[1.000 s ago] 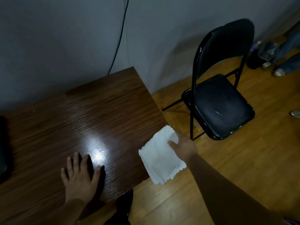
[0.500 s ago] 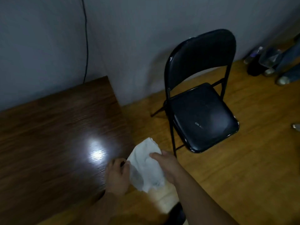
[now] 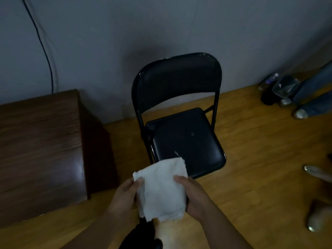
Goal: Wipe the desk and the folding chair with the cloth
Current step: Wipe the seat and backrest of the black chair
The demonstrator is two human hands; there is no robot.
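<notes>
Both hands are holding the white cloth in front of the body, above the wooden floor, just short of the front edge of the folding chair. The left hand is gripping the cloth's left edge, thumb on top and fingers curled round it. The right hand is clasping the right edge the same way, fingers wrapped under the fabric. The cloth is looking folded or bunched into a rough rectangle, lower hem hanging loose.

The step in hand, as judged: regripping or folding the cloth between surfaces, with the chair facing the person and the desk lying off to the left, apart from both hands. The desk is carrying nothing visible on this part. Chair wiping is not yet begun; the seat is showing a pale smear near its front edge and a small spot in the middle.

The next move is likely calling for one hand to take the cloth flat and press it down on the seat, sweeping across the smear, then over the backrest. The other hand may need to steady the frame, since a folding chair could shift or tip under sideways pressure.

Another person's jeans and shoes are standing at the right, well apart.
</notes>
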